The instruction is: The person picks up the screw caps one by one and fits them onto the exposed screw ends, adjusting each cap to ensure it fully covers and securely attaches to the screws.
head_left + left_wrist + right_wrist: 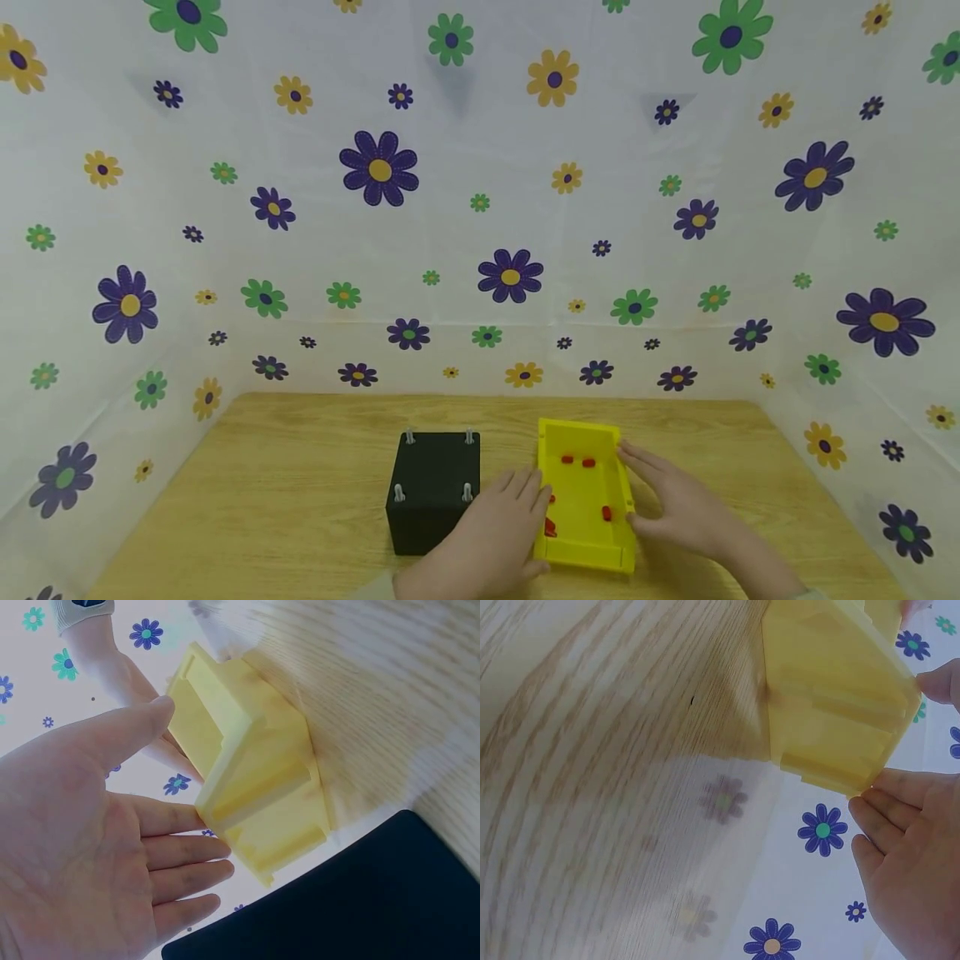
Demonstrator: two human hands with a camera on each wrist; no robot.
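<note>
A yellow plastic parts bin (583, 493) stands on the table between my two hands, with several small red pieces (588, 463) lying on its floor. My left hand (495, 533) is at the bin's left side; in the left wrist view its straight fingers (180, 881) reach to the bin's wall, the thumb apart from them. On the other side, my right hand (682, 510) touches the right wall with extended fingertips, and its thumb rests at the rim near the front corner. Neither hand curls round the bin.
Left of the bin sits a black box-shaped block (437, 467) with upright metal bolts (399, 492) at its top corners, close beside my left hand. A wood-grain table (300, 475) lies under everything. Flower-patterned white sheeting (450, 233) encloses the back and both sides.
</note>
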